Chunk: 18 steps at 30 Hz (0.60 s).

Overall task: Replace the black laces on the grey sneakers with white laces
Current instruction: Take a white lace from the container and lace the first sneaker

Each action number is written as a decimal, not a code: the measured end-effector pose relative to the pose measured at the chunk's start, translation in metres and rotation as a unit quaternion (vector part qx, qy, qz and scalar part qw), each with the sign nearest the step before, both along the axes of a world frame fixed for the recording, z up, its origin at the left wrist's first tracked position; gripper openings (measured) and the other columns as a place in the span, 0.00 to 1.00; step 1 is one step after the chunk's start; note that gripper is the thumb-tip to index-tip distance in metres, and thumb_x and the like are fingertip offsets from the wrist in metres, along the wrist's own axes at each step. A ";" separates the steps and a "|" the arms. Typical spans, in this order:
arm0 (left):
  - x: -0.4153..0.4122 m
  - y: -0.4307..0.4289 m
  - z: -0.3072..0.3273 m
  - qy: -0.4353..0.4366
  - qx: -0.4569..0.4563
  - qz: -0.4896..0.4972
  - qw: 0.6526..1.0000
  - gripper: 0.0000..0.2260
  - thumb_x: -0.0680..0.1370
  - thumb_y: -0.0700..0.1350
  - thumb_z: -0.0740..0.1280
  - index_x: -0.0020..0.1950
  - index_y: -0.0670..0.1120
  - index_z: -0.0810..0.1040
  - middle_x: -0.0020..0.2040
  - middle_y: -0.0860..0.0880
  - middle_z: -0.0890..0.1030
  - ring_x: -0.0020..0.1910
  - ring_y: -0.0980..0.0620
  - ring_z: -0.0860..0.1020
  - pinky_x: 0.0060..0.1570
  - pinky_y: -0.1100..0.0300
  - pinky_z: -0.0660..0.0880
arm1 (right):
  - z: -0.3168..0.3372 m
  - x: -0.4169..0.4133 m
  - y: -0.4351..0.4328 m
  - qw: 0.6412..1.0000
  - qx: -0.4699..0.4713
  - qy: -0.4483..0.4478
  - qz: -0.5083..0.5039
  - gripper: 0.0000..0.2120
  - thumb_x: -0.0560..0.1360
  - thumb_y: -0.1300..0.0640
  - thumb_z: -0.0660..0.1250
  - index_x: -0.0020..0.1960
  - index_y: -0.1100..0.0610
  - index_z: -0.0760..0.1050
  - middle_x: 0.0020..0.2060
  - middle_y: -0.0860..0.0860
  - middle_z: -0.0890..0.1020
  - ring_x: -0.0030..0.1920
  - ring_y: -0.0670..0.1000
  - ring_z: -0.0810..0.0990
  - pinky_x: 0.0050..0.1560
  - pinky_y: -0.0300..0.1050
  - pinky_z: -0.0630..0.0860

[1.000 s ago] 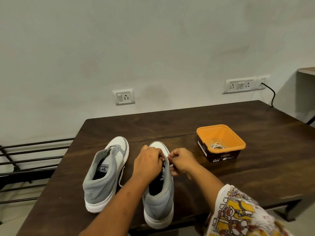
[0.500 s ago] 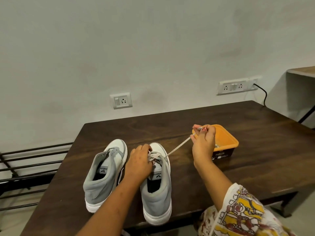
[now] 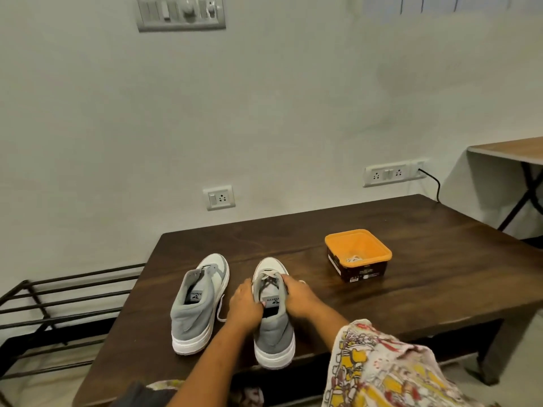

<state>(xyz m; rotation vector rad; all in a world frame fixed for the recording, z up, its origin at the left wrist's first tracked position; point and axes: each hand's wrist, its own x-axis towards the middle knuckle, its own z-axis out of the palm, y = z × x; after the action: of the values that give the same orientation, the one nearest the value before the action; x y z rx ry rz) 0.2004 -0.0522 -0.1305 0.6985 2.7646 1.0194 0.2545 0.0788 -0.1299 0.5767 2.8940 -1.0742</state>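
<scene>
Two grey-and-white sneakers stand toes away from me on the dark wooden table (image 3: 411, 289). The left sneaker (image 3: 199, 304) has no lace across its tongue; a white lace end (image 3: 220, 311) hangs at its right side. On the right sneaker (image 3: 273, 333) a white lace (image 3: 269, 276) crosses the eyelets nearest the toe. My left hand (image 3: 245, 304) grips this sneaker's left side, thumb at the tongue. My right hand (image 3: 299, 298) grips its right side at the eyelets, and a bit of white shows past its fingers.
An orange tub (image 3: 382, 252) with a coiled white lace (image 3: 354, 258) stands to the right of the sneakers. A black metal rack (image 3: 58, 292) sits left of the table, and another table (image 3: 511, 148) is at far right. Wall sockets line the wall behind.
My right hand, which had pulled the white lace out toward the tub, has come back to the right sneaker's side. My left hand slid down from the eyelets to the collar. The view has tilted up.
</scene>
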 end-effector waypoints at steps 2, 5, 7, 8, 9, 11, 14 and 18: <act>0.007 -0.002 0.004 -0.008 0.009 -0.004 1.000 0.12 0.75 0.42 0.65 0.58 0.43 0.71 0.58 0.43 0.77 0.58 0.43 0.76 0.55 0.54 0.71 | 0.008 0.007 -0.004 1.000 0.009 -0.018 -0.001 0.29 0.77 0.59 0.60 0.77 0.53 0.57 0.69 0.58 0.71 0.69 0.58 0.69 0.68 0.49 0.67; 0.009 -0.003 0.009 -0.003 -0.030 -0.016 0.999 0.13 0.76 0.44 0.64 0.59 0.43 0.70 0.60 0.42 0.75 0.58 0.42 0.75 0.56 0.52 0.71 | 0.019 0.015 -0.007 0.999 0.016 -0.034 0.002 0.27 0.78 0.59 0.60 0.76 0.55 0.58 0.70 0.58 0.70 0.69 0.58 0.70 0.68 0.49 0.67; 0.011 0.000 0.010 0.002 -0.059 -0.011 0.998 0.14 0.76 0.43 0.63 0.61 0.43 0.69 0.62 0.41 0.72 0.60 0.41 0.73 0.59 0.50 0.70 | 0.023 0.017 -0.005 0.999 0.014 -0.043 -0.002 0.25 0.78 0.60 0.60 0.74 0.57 0.61 0.70 0.58 0.70 0.69 0.59 0.69 0.68 0.49 0.67; 0.011 0.001 0.010 0.005 -0.076 -0.007 0.997 0.15 0.76 0.43 0.63 0.62 0.43 0.68 0.63 0.41 0.71 0.61 0.40 0.73 0.60 0.50 0.69 | 0.026 0.018 -0.004 0.999 0.014 -0.043 -0.003 0.24 0.78 0.60 0.60 0.73 0.58 0.62 0.70 0.58 0.70 0.69 0.59 0.69 0.67 0.48 0.67; 0.012 0.003 0.010 0.005 -0.088 -0.002 0.996 0.15 0.76 0.42 0.63 0.63 0.43 0.68 0.63 0.41 0.71 0.62 0.40 0.72 0.61 0.50 0.68 | 0.029 0.020 -0.003 0.999 0.014 -0.042 -0.003 0.24 0.77 0.60 0.61 0.72 0.58 0.63 0.69 0.59 0.70 0.68 0.60 0.70 0.67 0.48 0.68; 0.012 0.006 0.011 -0.006 -0.098 -0.001 0.995 0.16 0.76 0.43 0.62 0.64 0.43 0.67 0.64 0.41 0.70 0.63 0.40 0.71 0.61 0.51 0.67 | 0.032 0.023 -0.001 0.999 0.013 -0.048 -0.003 0.24 0.77 0.60 0.62 0.72 0.58 0.63 0.69 0.59 0.70 0.68 0.60 0.70 0.67 0.48 0.68; 0.010 0.008 0.012 -0.006 -0.102 0.005 0.995 0.18 0.76 0.42 0.63 0.65 0.43 0.66 0.65 0.41 0.70 0.64 0.40 0.70 0.61 0.51 0.67 | 0.032 0.019 0.001 0.998 0.007 -0.059 -0.002 0.23 0.77 0.59 0.62 0.71 0.58 0.65 0.68 0.59 0.72 0.66 0.59 0.72 0.65 0.48 0.70; 0.001 0.013 0.007 -0.014 -0.055 0.020 0.998 0.17 0.76 0.39 0.61 0.65 0.43 0.68 0.65 0.41 0.71 0.64 0.40 0.70 0.62 0.51 0.67 | 0.024 0.008 0.003 0.999 -0.016 -0.031 -0.022 0.22 0.77 0.57 0.60 0.71 0.57 0.67 0.68 0.58 0.73 0.66 0.59 0.72 0.66 0.49 0.69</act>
<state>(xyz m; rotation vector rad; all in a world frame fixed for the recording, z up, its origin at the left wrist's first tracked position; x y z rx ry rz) 0.2016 -0.0389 -0.1234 0.6132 2.7960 0.8700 0.2621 0.0822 -0.1063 0.6617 2.8198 -1.0851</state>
